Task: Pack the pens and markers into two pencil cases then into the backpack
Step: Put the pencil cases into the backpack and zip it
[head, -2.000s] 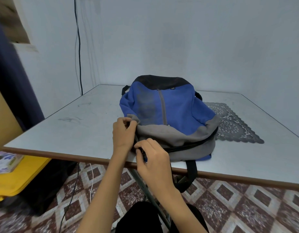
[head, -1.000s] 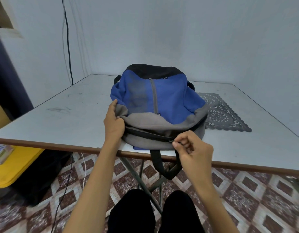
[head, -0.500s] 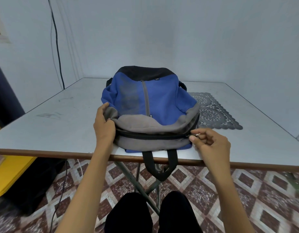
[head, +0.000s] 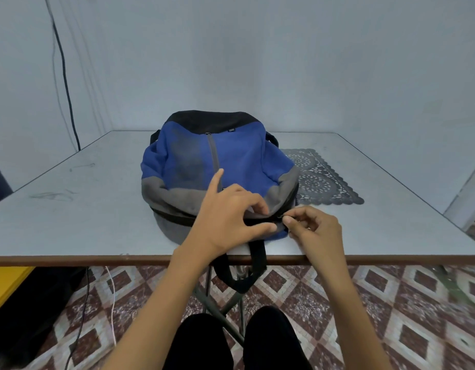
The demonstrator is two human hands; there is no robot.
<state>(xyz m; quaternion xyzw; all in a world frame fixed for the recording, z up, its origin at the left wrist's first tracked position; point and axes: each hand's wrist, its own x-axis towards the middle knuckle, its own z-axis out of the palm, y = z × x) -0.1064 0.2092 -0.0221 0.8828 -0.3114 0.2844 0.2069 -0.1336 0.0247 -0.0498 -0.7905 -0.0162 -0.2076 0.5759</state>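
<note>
Surface: pale table (head: 84, 209), mid-frame.
Backpack (head: 231, 161): frame centre, lying on table.
Left hand (head: 225, 220): thumb and curled fingers clamp Backpack's grey rim; index straight.
Right hand (head: 314, 231): fingertips pinch zipper pull (head: 281, 217).

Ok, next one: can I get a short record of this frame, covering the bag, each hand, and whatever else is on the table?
backpack: blue, grey and black, lying on the table near its front edge
handle: black loop hanging over the table edge
left hand: grips the grey fabric at the near side of the backpack, index finger raised
right hand: pinches the zipper pull at the near right corner of the backpack
mat: dark lace, right of the backpack, partly under it
pens, cases: none in view
</note>
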